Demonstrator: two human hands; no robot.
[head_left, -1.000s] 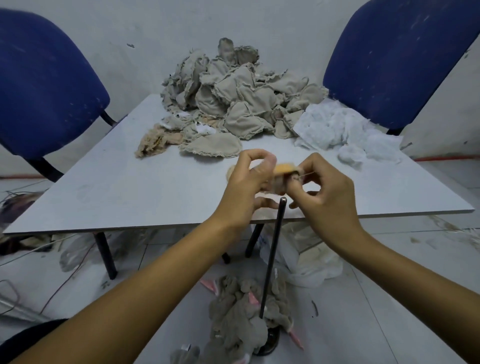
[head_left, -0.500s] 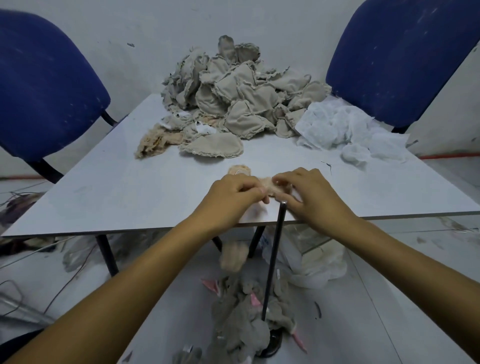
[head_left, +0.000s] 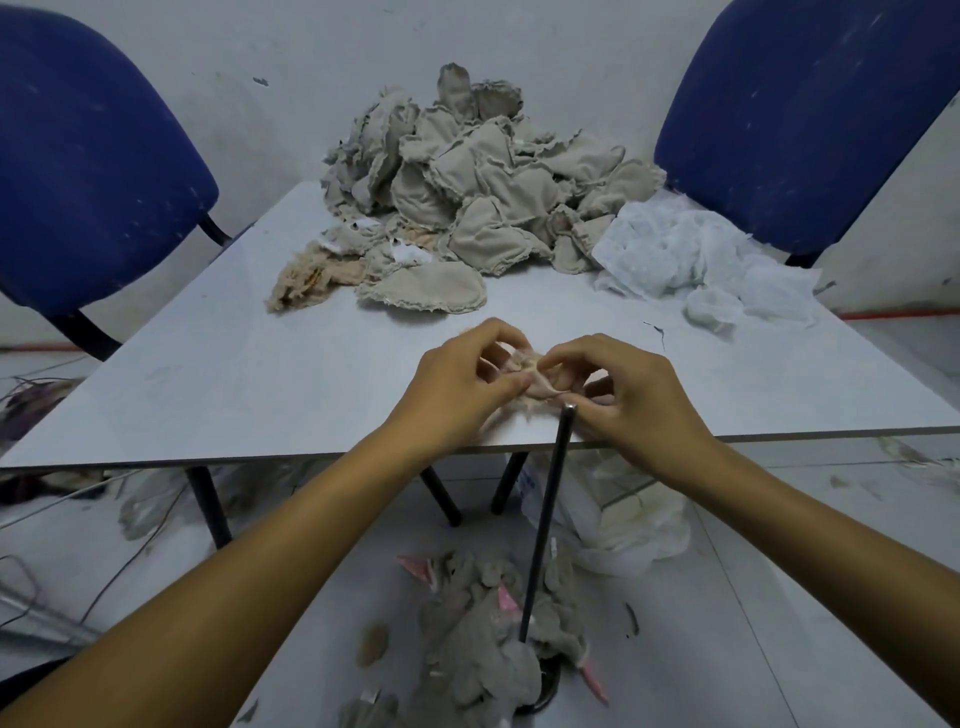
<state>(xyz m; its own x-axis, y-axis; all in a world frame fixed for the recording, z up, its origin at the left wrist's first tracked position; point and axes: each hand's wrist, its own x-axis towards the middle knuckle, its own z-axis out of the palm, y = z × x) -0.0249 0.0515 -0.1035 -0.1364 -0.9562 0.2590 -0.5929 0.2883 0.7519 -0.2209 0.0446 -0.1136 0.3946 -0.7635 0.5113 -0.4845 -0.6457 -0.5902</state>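
Beige fabric piece (head_left: 537, 382) is now low at the table (head_left: 260, 374) front edge, 6 o'clock of the pile (head_left: 483, 192); 1 s ago it was raised. L hand (head_left: 457, 384) & R hand (head_left: 639, 395) fingers both pinch it, just above the black rod (head_left: 545, 519) tip. Prob. next: push it over the rod.

The left hand (head_left: 454, 387) and the right hand (head_left: 641, 397) are bare, as are both forearms (head_left: 270, 566), which run uncovered to the bottom edge of the view. A dark patch (head_left: 23, 683) at the lower left corner may be clothing, though it is too dim to tell.
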